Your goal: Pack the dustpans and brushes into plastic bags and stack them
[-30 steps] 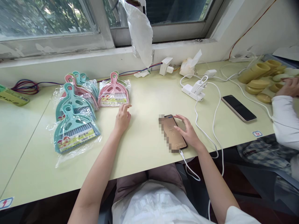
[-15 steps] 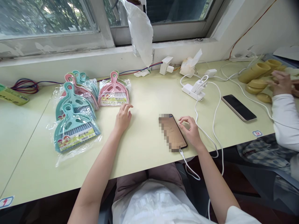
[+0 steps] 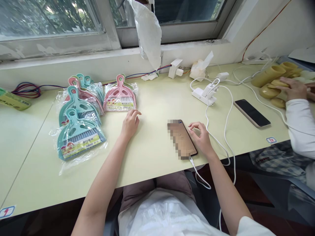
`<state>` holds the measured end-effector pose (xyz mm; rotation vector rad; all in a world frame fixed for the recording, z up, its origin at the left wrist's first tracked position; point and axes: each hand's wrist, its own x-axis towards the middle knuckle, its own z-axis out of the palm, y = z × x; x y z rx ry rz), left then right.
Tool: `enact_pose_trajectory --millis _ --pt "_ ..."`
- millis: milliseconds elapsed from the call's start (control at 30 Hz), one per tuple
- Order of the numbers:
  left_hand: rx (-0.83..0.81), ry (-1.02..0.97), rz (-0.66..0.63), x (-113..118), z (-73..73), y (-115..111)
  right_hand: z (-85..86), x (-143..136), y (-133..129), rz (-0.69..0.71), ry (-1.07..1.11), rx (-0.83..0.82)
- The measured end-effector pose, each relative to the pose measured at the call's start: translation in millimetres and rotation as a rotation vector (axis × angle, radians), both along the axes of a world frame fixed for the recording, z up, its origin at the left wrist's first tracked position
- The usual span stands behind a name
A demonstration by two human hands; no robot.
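Observation:
My left hand (image 3: 131,124) rests on the pale table, fingers loosely bent and holding nothing. Just beyond its fingertips lies a pink dustpan and brush set (image 3: 120,95) in clear plastic. To the left, several more bagged sets overlap, with a teal dustpan and brush set (image 3: 81,137) nearest the front. My right hand (image 3: 200,137) lies at the right side of a smartphone (image 3: 184,141), thumb and fingers curved with a gap between them. The phone lies flat, its screen lit and partly pixelated, with a white charging cable (image 3: 197,173) plugged into its lower end.
A white power strip (image 3: 203,96) with looping cables stands at the back right. Beyond it are a dark-screened phone (image 3: 252,113) and yellow cylinders (image 3: 268,76), where a co-worker's hand (image 3: 296,89) grips a yellow round piece. A green-yellow box (image 3: 14,100) lies far left.
The co-worker's hand at the right has shifted slightly and now covers part of a yellow round piece. My hands and the phone stay practically where they were.

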<state>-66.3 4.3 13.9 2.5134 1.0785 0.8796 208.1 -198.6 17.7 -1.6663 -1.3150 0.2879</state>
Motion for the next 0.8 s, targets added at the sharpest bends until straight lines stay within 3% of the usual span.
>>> enact_pose_trajectory --millis 800 --pt "0.016 0.052 -0.004 0.6 -0.9 0.3 -4.0 1.3 0.7 -0.001 0.051 -0.020"
